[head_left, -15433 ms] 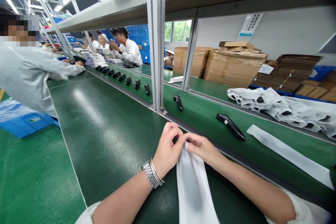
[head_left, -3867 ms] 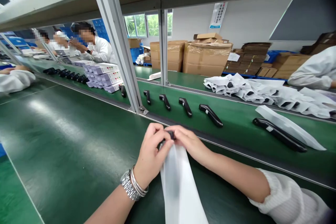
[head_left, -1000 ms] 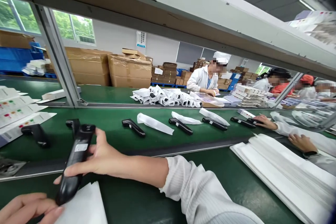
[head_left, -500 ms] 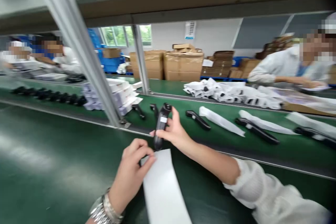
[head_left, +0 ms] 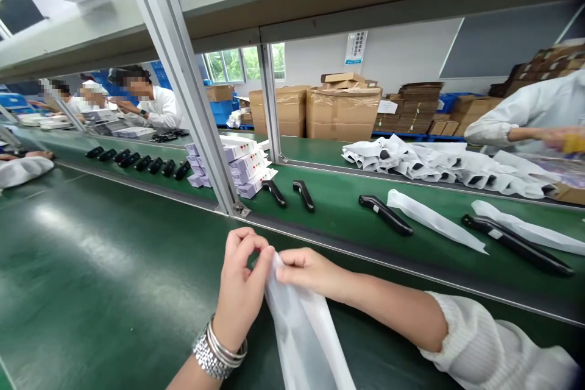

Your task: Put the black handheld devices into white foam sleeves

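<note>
A long white translucent bag hangs down from both hands toward the bottom of the view. My left hand, with metal bracelets at the wrist, pinches its upper end between thumb and fingers. On the other side, my right hand is closed on the bag's top edge, thumb on the near face. A faint greyish patch shows through the bag; what lies inside cannot be made out. Beyond the hands, on the green belt, lie a black angled handheld device, another black device and a white bag.
White and purple boxes are stacked behind a metal post. Several black devices line the belt at left. A heap of filled white bags lies across the belt. A co-worker's arm shows at right. A shelf runs overhead.
The black device that my right hand held above the bag is out of sight. My right hand has come down and grips the bag's top. The view has turned slightly left.
</note>
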Tool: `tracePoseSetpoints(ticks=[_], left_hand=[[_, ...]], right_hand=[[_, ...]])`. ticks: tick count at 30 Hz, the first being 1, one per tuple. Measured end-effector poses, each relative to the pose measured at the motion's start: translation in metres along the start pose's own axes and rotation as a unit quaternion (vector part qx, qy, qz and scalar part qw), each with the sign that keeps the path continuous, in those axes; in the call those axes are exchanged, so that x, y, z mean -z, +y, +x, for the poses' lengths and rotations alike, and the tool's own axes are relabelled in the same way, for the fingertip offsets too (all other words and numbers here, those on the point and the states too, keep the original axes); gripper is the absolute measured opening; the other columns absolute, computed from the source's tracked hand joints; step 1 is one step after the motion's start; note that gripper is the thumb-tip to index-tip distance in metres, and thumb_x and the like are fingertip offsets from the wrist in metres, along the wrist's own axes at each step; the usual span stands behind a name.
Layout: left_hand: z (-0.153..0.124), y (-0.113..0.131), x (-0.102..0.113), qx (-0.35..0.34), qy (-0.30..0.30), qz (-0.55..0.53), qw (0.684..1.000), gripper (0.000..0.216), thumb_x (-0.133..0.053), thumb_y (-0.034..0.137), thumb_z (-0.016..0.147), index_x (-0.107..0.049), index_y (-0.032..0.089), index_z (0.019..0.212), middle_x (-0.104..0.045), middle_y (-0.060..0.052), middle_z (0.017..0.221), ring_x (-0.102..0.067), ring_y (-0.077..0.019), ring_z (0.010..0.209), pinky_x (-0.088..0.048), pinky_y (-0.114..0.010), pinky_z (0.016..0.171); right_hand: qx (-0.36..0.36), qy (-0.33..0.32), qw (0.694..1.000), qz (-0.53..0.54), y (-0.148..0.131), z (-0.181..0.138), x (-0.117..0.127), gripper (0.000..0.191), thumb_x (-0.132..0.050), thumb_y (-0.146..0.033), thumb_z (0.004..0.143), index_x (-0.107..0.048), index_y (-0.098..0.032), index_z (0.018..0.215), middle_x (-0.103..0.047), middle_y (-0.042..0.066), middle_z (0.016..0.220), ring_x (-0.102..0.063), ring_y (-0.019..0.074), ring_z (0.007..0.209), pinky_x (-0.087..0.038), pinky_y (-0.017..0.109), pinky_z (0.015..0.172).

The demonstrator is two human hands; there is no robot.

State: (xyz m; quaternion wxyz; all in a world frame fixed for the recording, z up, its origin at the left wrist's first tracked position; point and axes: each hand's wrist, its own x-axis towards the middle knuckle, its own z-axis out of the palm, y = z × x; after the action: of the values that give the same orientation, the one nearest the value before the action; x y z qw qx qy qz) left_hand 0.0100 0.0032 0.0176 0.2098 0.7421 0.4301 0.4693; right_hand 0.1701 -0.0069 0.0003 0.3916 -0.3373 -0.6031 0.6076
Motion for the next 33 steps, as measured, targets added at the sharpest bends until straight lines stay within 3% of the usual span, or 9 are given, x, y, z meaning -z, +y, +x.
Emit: tracePoseSetpoints(ticks=[3, 6, 9, 11, 13, 19, 24, 29, 33], left_hand=[[0.004, -0.006, 0.001, 0.031, -0.01, 0.001, 0.999, 0.021, -0.052, 0.034, 0.09, -0.056, 0.02, 0.075, -0.051, -0.003, 0.093, -0.054, -0.0172, 0.089, -0.047, -0.028, 0.076], [0.006, -0.011, 0.005, 0.049, -0.067, 0.069, 0.994, 0.021, -0.052, 0.037, 0.089, -0.057, 0.021, 0.077, -0.053, -0.002, 0.089, -0.054, -0.0163, 0.077, -0.046, -0.028, 0.068], [0.006, -0.014, 0.008, 0.085, -0.155, 0.153, 0.972, 0.021, -0.058, 0.041, 0.083, -0.056, 0.021, 0.078, -0.054, 0.0, 0.084, -0.054, -0.0166, 0.07, -0.042, -0.029, 0.064], [0.005, -0.015, 0.007, 0.098, -0.208, 0.177, 0.957, 0.019, -0.061, 0.039, 0.079, -0.055, 0.021, 0.078, -0.054, 0.001, 0.082, -0.053, -0.0171, 0.07, -0.041, -0.03, 0.064], [0.004, -0.015, 0.004, 0.088, -0.243, 0.181, 0.949, 0.014, -0.057, 0.032, 0.081, -0.054, 0.02, 0.074, -0.053, 0.001, 0.078, -0.053, -0.0169, 0.07, -0.039, -0.029, 0.065], [0.002, -0.012, -0.004, 0.018, -0.252, 0.179, 0.951, 0.023, -0.042, 0.022, 0.09, -0.053, 0.019, 0.069, -0.054, 0.0, 0.074, -0.052, -0.0172, 0.072, -0.036, -0.03, 0.069], [0.001, -0.011, -0.005, 0.006, -0.252, 0.175, 0.952, 0.026, -0.041, 0.025, 0.093, -0.057, 0.02, 0.074, -0.058, 0.0, 0.078, -0.055, -0.0181, 0.078, -0.037, -0.035, 0.079], [0.002, -0.009, -0.003, -0.004, -0.228, 0.128, 0.965, 0.019, -0.04, 0.019, 0.093, -0.055, 0.021, 0.081, -0.061, 0.002, 0.079, -0.055, -0.0158, 0.077, -0.036, -0.035, 0.086], [0.001, -0.01, -0.002, -0.027, -0.193, 0.124, 0.973, 0.014, -0.048, 0.019, 0.09, -0.056, 0.02, 0.079, -0.058, 0.002, 0.083, -0.054, -0.016, 0.082, -0.036, -0.036, 0.088]], right_hand=[[-0.022, 0.014, 0.994, 0.103, -0.008, 0.001, 0.006, 0.032, -0.066, -0.049, 0.08, -0.062, -0.017, 0.085, -0.063, 0.002, 0.073, -0.061, 0.0179, 0.07, -0.047, 0.032, 0.07], [0.017, 0.206, 0.978, 0.031, -0.023, 0.006, 0.047, 0.028, -0.055, -0.047, 0.086, -0.058, -0.02, 0.093, -0.065, 0.002, 0.076, -0.061, 0.0182, 0.068, -0.048, 0.032, 0.068], [0.04, 0.383, 0.875, -0.294, -0.034, 0.009, 0.109, 0.029, -0.036, -0.039, 0.094, -0.058, -0.02, 0.094, -0.063, 0.005, 0.083, -0.06, 0.0211, 0.079, -0.046, 0.034, 0.075], [0.014, 0.409, 0.792, -0.453, -0.035, 0.012, 0.14, 0.029, -0.034, -0.033, 0.093, -0.06, -0.019, 0.09, -0.062, 0.009, 0.09, -0.058, 0.0263, 0.091, -0.044, 0.039, 0.083], [0.001, 0.399, 0.764, -0.508, -0.029, 0.018, 0.153, 0.024, -0.04, -0.026, 0.09, -0.061, -0.018, 0.096, -0.06, 0.013, 0.105, -0.052, 0.0302, 0.107, -0.039, 0.042, 0.092], [-0.015, 0.29, 0.802, -0.521, 0.003, 0.076, 0.115, 0.033, -0.055, -0.028, 0.085, -0.056, -0.022, 0.117, -0.056, 0.011, 0.118, -0.054, 0.0285, 0.11, -0.042, 0.039, 0.092], [-0.059, 0.281, 0.841, -0.459, 0.023, 0.118, 0.106, 0.043, -0.054, -0.014, 0.083, -0.048, -0.017, 0.126, -0.055, 0.017, 0.12, -0.053, 0.032, 0.115, -0.041, 0.046, 0.095], [-0.057, 0.269, 0.905, -0.324, 0.027, 0.097, 0.106, 0.06, -0.043, -0.013, 0.086, -0.021, -0.019, 0.142, -0.064, 0.01, 0.103, -0.066, 0.0232, 0.094, -0.052, 0.039, 0.081], [0.036, 0.223, 0.972, -0.057, 0.016, 0.052, 0.082, 0.085, -0.063, -0.026, 0.08, -0.006, -0.035, 0.142, -0.061, 0.001, 0.103, -0.069, 0.0217, 0.089, -0.056, 0.042, 0.081]])
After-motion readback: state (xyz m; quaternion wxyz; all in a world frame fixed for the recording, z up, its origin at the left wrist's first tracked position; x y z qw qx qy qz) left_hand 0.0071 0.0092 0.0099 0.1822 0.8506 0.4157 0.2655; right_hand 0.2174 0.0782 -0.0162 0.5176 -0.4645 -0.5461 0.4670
